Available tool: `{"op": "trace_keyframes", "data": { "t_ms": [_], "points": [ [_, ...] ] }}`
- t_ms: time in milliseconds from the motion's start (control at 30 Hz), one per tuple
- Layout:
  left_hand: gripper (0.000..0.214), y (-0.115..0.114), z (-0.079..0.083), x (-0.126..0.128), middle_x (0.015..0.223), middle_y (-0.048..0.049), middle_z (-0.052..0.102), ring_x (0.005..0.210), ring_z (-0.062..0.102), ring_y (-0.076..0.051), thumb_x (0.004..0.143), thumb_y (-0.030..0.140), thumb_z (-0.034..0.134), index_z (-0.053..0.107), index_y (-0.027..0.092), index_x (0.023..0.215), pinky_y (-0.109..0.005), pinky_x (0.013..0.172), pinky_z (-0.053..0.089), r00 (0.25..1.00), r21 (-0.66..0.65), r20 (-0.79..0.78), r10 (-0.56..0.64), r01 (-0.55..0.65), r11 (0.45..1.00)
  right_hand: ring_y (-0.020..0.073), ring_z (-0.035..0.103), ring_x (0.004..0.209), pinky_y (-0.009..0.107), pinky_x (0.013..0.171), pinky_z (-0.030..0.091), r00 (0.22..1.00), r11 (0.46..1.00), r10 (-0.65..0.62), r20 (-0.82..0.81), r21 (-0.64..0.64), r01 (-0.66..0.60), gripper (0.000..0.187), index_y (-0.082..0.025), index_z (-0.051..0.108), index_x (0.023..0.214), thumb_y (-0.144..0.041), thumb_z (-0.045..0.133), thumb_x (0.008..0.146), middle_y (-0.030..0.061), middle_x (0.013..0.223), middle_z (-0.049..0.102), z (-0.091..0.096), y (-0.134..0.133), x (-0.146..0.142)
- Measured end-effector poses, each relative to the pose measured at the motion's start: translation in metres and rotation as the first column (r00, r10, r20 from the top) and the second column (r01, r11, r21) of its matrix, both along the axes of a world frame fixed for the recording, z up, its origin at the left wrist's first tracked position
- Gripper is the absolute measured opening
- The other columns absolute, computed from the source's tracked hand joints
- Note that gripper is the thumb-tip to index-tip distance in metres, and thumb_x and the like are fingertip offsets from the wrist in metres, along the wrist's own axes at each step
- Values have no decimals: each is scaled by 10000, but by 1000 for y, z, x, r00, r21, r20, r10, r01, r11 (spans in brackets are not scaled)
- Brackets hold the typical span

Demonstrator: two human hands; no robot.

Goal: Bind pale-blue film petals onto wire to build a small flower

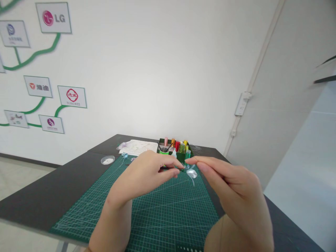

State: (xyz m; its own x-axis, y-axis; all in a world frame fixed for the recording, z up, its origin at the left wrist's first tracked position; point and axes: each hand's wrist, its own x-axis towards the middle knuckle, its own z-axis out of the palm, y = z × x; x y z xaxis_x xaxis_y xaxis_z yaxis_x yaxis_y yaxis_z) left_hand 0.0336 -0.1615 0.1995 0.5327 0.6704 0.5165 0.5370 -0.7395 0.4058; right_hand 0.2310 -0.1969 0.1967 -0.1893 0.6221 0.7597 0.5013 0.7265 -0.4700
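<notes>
A small pale blue, shiny petal-like piece (192, 173) with a thin curved tail hangs between my two hands above the green cutting mat (168, 213). My left hand (147, 173) reaches in from the left, thumb and forefinger drawn together at the piece's left edge. From the right comes my right hand (236, 185), its thumb and forefinger pinched just above the piece. Whatever lies in that right pinch is too fine to make out. Part of the piece is hidden behind the fingertips.
Behind my hands, a green box (189, 153) holds several coloured thread spools. A green-and-white cup (164, 151) with dark-handled tools stands beside it. Farther left are white paper (141, 147), a light blue ribbon piece (125, 155) and a round clear dish (107, 160). The wall rises behind the black table (31, 196).
</notes>
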Motion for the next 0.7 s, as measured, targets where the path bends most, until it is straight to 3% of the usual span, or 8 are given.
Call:
{"op": "trace_keyframes", "data": {
  "t_ms": [133,300,533,700],
  "points": [
    [177,1,-2,5,752,35,716,595,576,-91,867,266,547,716,235,911,-193,565,385,999,-81,-5,-52,52,995,200,691,854,313,754,562,997,998,60,-50,-20,-61,239,-265,762,950,-301,532,898,28,919,749,1,31,2],
    [166,-7,-2,6,732,38,709,589,576,-93,868,290,557,713,235,884,-193,558,389,999,-80,9,-31,31,996,209,659,986,387,906,496,974,983,151,-171,-74,-166,234,-269,756,948,-327,535,899,31,982,738,-3,63,-3],
    [197,-23,-1,-2,723,27,704,539,544,-82,881,325,542,718,243,918,-184,489,365,986,62,115,120,-127,990,204,645,973,363,896,467,951,960,227,-210,-118,-255,246,-258,752,951,-331,523,903,32,974,730,-5,77,-6],
    [190,-25,-2,-4,736,17,712,512,526,-75,873,311,557,720,229,927,-181,463,370,970,141,194,144,-173,975,194,643,864,306,772,489,956,939,263,-131,-191,-285,284,-210,742,981,-355,507,912,45,896,720,-4,72,-4]
  ]
}}
